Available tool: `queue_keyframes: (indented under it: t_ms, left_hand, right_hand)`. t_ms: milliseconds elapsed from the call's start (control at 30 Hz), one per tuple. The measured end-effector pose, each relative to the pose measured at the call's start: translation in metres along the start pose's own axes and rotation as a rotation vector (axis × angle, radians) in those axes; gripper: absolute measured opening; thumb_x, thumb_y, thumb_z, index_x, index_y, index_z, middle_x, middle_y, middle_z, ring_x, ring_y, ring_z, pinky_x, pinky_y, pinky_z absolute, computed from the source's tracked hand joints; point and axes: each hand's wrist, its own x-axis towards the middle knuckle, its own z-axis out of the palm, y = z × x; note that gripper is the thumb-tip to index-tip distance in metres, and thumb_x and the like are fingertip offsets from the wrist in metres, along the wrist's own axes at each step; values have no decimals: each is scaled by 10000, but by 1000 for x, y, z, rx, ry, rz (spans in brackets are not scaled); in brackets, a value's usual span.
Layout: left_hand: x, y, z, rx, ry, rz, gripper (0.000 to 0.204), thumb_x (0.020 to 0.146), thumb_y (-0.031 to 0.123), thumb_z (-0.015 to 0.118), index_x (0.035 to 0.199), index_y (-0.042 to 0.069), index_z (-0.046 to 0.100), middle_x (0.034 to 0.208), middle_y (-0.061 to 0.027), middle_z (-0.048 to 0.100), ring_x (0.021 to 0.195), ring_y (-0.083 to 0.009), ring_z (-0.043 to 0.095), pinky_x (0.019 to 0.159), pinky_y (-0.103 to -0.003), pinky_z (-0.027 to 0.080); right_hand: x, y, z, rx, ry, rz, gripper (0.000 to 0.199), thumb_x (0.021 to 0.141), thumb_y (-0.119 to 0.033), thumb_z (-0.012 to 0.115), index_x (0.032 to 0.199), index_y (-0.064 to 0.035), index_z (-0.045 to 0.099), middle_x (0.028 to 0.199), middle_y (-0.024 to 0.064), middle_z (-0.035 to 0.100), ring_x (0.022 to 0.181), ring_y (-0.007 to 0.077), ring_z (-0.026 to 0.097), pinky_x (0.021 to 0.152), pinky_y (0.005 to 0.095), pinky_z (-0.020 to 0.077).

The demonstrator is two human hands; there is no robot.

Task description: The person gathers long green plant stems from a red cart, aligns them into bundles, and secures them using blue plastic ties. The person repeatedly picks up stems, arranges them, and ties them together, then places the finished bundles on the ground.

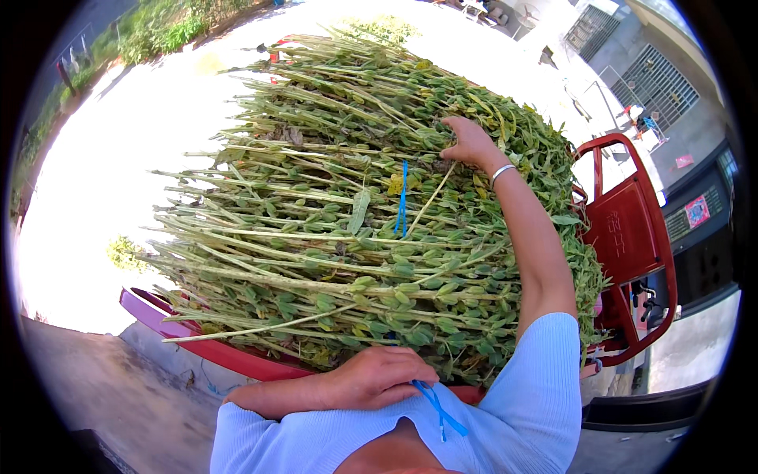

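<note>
A thick heap of cut green stalks with pods (347,276), which look like sesame plants, lies crosswise before me. My left hand (383,378) is closed at the near side of the heap. Its fingers grip a blue strap (436,411), whose loose end hangs over my light blue shirt. Stretched out across the heap, my right hand (472,146) rests on the stalks with thumb and fingers apart and nothing visible in its grasp. Between my hands, a doubled piece of blue strap (403,201) shows on top of the stalks; its path beneath them is hidden.
The heap sits on a red cart bed, whose side rail (213,351) shows at the near left. A red metal seat frame (628,225) stands at the right end. Beyond lie bright pavement (103,174), greenery and a grey building (663,79) with barred windows.
</note>
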Motion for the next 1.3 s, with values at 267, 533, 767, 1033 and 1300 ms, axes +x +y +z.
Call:
queue_keyframes:
  t_ms: [267,533,767,1033,1300]
  left_hand:
    - [3,4,-6,191,-49,72,499,834,90,663,1306,33,511,1316,-151,540,1123,-344,574,914,-414,507]
    - [-8,86,-53,607,-1,-122,635,742,77,744,1333,79,513,1400,-203,462,1141,-362,574,892,-428,535]
    - [54,105,-141,1389,238,-163,569,670,117,789,1194,51,577,1325,-160,535,1207,-356,536,970,-449,482]
    - [159,-76,-233,1651,-146,-692,605,714,329,817,1197,100,534,1189,-85,575,1156,-292,556,966,-428,450]
    - [171,-106,-274,1639,-50,-398,162,879,264,625,895,108,583,796,-126,594,745,-324,633,604,-471,497]
  right_hand:
    - [3,2,0,-161,-301,152,937,580,-467,887,1339,-143,442,1298,123,585,1195,357,552,979,609,395]
    - [-9,30,9,51,-90,-61,850,559,-457,884,1221,-28,566,1158,184,643,1098,356,599,909,431,492]
    - [-17,29,2,27,-84,-120,648,604,-511,849,965,-14,645,943,197,677,933,379,641,807,460,512]
    - [-38,60,9,-45,125,-238,628,768,-518,734,1121,-32,550,1076,163,600,991,363,601,804,467,515]
    - [-117,97,-20,-241,-13,-63,346,825,-384,687,823,-42,634,825,150,624,851,356,623,720,471,510]
